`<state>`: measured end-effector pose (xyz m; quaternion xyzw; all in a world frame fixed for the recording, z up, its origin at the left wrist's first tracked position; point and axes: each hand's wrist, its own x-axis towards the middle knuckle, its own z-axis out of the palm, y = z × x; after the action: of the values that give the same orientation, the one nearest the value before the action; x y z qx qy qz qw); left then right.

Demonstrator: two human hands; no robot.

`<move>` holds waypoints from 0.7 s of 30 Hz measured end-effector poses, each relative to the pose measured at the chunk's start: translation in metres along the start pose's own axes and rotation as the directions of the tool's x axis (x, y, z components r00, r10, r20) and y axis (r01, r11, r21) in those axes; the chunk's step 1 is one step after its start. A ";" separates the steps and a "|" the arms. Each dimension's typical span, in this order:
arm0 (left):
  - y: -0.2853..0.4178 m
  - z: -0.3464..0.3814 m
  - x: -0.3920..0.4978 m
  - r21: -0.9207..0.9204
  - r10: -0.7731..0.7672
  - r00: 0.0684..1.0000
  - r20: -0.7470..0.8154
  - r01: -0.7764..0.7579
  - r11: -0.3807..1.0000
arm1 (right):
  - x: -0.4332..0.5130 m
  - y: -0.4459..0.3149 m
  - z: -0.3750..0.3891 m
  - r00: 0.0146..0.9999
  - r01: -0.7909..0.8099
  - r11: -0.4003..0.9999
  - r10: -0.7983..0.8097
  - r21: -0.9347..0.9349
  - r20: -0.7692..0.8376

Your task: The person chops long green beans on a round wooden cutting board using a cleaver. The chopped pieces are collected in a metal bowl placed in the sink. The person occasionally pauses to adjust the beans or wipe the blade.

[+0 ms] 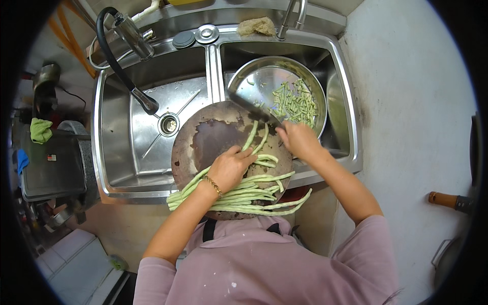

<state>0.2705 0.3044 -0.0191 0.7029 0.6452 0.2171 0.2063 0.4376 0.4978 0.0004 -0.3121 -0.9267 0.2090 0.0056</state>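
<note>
A round, stained wooden chopping board spans the front of the double sink. My left hand, with a chain bracelet at its wrist, holds a few green yardlong beans down on it. A bundle of long beans lies beneath and in front of that wrist, some tips past the board's right edge. My right hand grips a kitchen knife, its dark blade blurred over the board's far edge beside the bean ends. Beyond the blade, cut bean pieces lie in a round steel basin.
The basin sits in the right bowl of the steel sink. Over the left bowl hangs a black hose faucet above the drain. A loofah scrubber and sink stoppers rest on the back rim. A wall stands at right.
</note>
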 end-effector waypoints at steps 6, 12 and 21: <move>0.010 -0.027 -0.022 -0.056 -0.244 0.958 -0.154 0.238 0.970 | -0.018 0.015 -0.021 0.934 -0.223 0.895 0.310 0.386 -0.180; 0.005 -0.040 -0.029 -0.321 -0.462 0.883 -0.083 0.415 0.851 | -0.043 0.000 -0.028 0.972 -0.005 0.972 0.060 0.234 -0.226; -0.046 -0.040 -0.022 -0.671 -0.787 0.616 0.015 0.590 0.449 | -0.025 -0.019 -0.024 0.992 -0.033 0.997 0.042 0.075 -0.122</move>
<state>0.2085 0.2865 -0.0137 0.2234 0.7897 0.4138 0.3941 0.4501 0.4794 0.0329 -0.3413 -0.9104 0.2231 0.0704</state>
